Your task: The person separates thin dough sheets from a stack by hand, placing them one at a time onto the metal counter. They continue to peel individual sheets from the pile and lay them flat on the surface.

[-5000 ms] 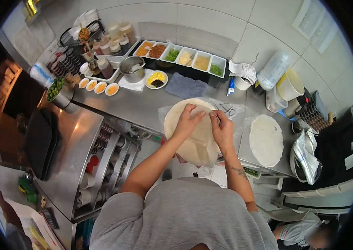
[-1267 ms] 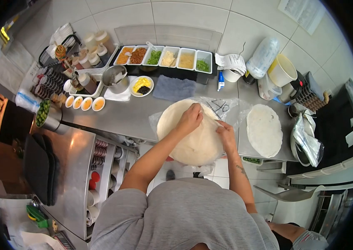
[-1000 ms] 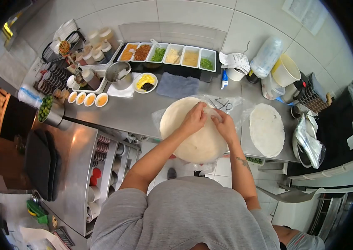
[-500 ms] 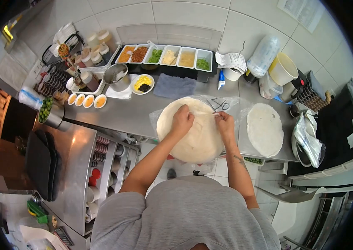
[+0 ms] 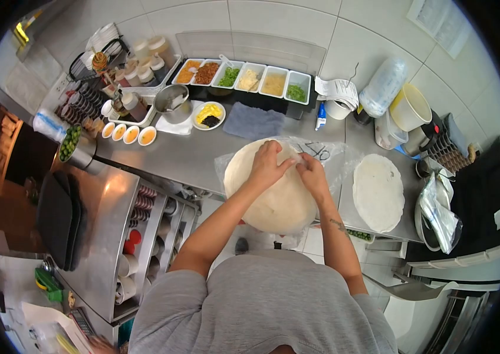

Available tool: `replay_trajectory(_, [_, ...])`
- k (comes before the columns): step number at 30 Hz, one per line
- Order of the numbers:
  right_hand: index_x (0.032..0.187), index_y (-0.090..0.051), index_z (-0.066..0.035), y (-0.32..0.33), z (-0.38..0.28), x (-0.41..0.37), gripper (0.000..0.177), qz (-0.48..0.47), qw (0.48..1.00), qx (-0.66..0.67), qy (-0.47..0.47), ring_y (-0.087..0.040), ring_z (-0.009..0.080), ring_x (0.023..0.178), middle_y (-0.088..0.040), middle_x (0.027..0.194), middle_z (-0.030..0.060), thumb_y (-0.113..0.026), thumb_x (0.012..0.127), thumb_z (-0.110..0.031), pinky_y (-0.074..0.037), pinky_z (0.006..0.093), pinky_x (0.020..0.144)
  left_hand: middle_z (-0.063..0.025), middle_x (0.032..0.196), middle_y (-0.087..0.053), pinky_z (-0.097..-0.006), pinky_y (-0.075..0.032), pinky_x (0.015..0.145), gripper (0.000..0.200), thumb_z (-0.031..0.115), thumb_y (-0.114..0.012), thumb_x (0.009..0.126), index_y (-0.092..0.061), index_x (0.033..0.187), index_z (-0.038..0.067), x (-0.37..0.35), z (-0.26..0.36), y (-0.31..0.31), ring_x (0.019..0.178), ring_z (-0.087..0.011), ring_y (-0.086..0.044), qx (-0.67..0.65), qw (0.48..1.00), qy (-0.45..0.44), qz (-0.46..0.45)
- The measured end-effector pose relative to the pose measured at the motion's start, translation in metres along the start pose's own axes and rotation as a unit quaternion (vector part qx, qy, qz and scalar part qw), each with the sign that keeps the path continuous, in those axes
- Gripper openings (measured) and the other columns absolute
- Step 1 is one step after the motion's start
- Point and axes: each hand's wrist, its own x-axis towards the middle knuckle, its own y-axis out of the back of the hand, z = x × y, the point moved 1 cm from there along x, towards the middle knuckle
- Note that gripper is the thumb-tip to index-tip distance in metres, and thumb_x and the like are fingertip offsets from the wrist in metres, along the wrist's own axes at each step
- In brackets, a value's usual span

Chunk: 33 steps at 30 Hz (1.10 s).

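A stack of large, pale flour tortillas lies on a clear plastic bag and juts past the counter's front edge. My left hand is over the stack's upper part, fingers stretched away from me and thumb pointing right. Close beside it, my right hand pinches the top tortilla's edge between thumb and fingers. A single flour tortilla lies flat on the counter, right of the bag.
White tubs of chopped toppings line the back. A grey cloth, a plate with yellow and black food and a metal pot stand before them. Another person's blurred hand shows at bottom left.
My left hand has opened from a curled grip, its fingers now extended. My right hand has come inward and closer to the left. The whole view has shifted slightly.
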Motion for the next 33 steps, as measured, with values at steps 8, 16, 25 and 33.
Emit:
replay_trajectory(8, [0.111, -0.055, 0.001, 0.002, -0.004, -0.004, 0.033, -0.038, 0.987, 0.147, -0.059, -0.058, 0.0144, 0.081, -0.062, 0.091, 0.0088, -0.052, 0.078, -0.006, -0.046, 0.0275, 0.072, -0.0116, 0.071, -0.057, -0.0344, -0.046, 0.061, 0.026, 0.01, -0.069, 0.078, -0.045, 0.087, 0.004, 0.011, -0.003, -0.011, 0.067, -0.026, -0.058, -0.163, 0.966, 0.103, -0.172])
replay_trajectory(16, [0.106, -0.06, 0.001, 0.001, -0.007, -0.002, 0.032, -0.015, 0.998, 0.066, 0.02, -0.063, 0.0218, 0.083, -0.066, 0.091, 0.0173, -0.06, 0.075, -0.007, -0.048, 0.0297, 0.075, -0.0156, 0.072, -0.056, -0.0399, -0.045, 0.06, 0.013, 0.002, -0.059, 0.078, -0.047, 0.082, 0.002, 0.004, 0.008, -0.005, 0.066, -0.034, -0.057, -0.077, 0.99, 0.039, -0.111])
replay_trajectory(25, [0.102, -0.064, -0.001, -0.001, -0.04, -0.005, 0.029, 0.044, 0.993, -0.091, -0.052, -0.063, 0.0319, 0.065, -0.066, 0.084, 0.022, -0.058, 0.075, -0.009, -0.05, 0.0355, 0.066, -0.0166, 0.08, -0.054, -0.0448, -0.047, 0.058, 0.017, 0.001, -0.056, 0.078, -0.045, 0.09, 0.004, -0.005, 0.029, -0.007, 0.069, -0.0376, -0.056, 0.05, 0.996, 0.054, -0.046])
replay_trajectory(33, [0.108, -0.064, -0.003, 0.006, -0.022, -0.002, 0.034, -0.006, 0.997, -0.035, 0.065, -0.064, 0.0253, 0.073, -0.067, 0.092, 0.0216, -0.057, 0.077, -0.01, -0.049, 0.0329, 0.072, -0.0162, 0.084, -0.059, -0.0442, -0.047, 0.059, 0.017, 0.009, -0.059, 0.081, -0.046, 0.092, 0.006, 0.003, 0.025, 0.01, 0.071, -0.0372, -0.06, -0.044, 0.987, 0.076, -0.137])
